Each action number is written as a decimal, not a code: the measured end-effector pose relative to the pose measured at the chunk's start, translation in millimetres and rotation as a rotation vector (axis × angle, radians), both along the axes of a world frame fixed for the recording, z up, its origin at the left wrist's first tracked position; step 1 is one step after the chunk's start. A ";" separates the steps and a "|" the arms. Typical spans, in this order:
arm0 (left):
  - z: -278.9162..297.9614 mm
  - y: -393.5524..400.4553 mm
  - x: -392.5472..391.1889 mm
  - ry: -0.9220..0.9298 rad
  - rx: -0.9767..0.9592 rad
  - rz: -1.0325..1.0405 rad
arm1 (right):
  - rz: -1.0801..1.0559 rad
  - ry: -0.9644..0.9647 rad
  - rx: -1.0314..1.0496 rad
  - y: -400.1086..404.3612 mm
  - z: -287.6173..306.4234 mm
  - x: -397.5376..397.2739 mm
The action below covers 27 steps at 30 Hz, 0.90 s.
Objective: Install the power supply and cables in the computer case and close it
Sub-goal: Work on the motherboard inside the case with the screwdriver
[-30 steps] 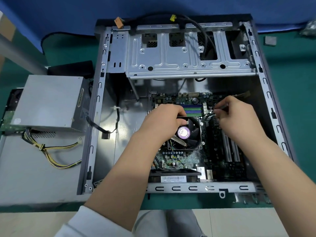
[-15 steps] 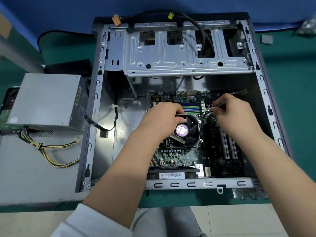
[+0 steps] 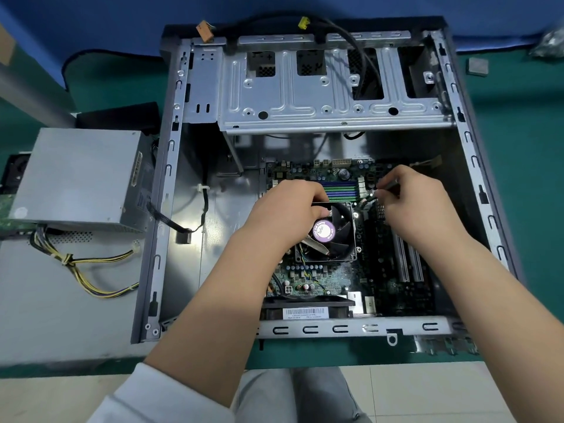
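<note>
open grey metal computer case [image 3: 171, 166] mid-tabletop, green motherboard [image 3: 320, 276] inside, left hand [image 3: 290, 215] gripping black cooler fan [image 3: 332, 233], right hand [image 3: 415, 203] pinching a thin cable [image 3: 370, 195], boxy grey power supply [image 3: 79, 178] outside by left edge

- One view only, from a wide-angle camera worn on the person's head.
- It looks forward and steeply down onto the open computer case [image 3: 308, 184] on the green table [image 3: 518, 178].
- It sits close: both forearms enter from the bottom edge, and straight edges bow toward the borders.
- No second view overlaps it.
</note>
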<state>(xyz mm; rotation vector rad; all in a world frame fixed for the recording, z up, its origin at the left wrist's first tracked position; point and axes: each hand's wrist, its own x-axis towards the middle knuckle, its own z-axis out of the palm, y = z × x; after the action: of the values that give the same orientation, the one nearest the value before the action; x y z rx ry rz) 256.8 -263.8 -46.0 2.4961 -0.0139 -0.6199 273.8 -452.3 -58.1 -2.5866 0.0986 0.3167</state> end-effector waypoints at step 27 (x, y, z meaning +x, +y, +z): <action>-3.7 -2.1 3.2 0.026 -0.019 0.007 | 0.468 -0.055 -0.483 -5.7 9.8 28.4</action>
<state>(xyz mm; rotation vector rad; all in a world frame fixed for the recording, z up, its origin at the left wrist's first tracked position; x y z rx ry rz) 259.9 -265.8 -49.6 2.4686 -0.0006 -0.6467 302.2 -458.0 -48.3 -3.0764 -0.5188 0.4310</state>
